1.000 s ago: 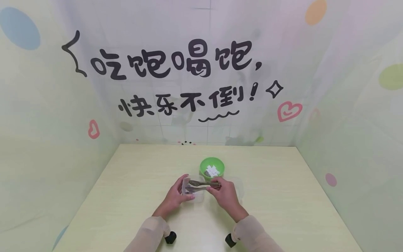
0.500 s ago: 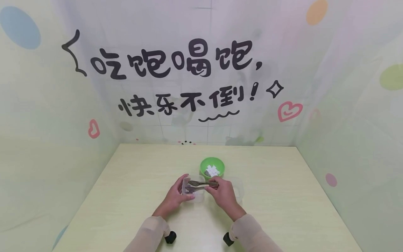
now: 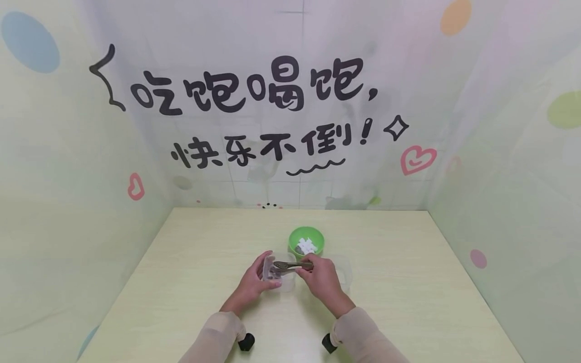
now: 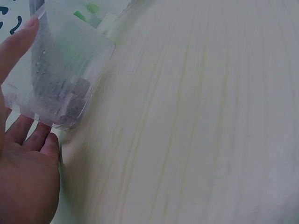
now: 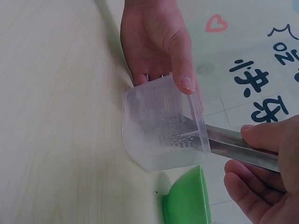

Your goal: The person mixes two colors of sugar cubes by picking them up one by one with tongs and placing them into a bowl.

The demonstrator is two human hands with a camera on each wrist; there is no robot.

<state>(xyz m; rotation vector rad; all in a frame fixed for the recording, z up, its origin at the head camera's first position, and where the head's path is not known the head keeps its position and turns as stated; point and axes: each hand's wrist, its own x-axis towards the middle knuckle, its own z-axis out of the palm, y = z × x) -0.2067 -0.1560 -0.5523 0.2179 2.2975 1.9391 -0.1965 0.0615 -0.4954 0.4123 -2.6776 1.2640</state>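
Note:
My left hand grips one end of a clear plastic box, thumb on the near rim and fingers on the far side and underneath. The box is tilted. My right hand pinches metal tongs by their arms, and the perforated tips reach inside the box. In the left wrist view, small greyish-brown blocks show through the box's wall at its lower corner beside the tongs. I cannot tell whether the tips hold one. Just behind the hands stands a green bowl with several white cubes in it.
Another clear plastic container sits on the table, partly hidden behind the right hand. A grey piece lies beside the white cubes in the bowl. Printed curtains enclose the table at the back and both sides.
The tongs' two arms have come closer together, and their tips have moved slightly to the right inside the box. The left hand and the bowl have stayed in place.

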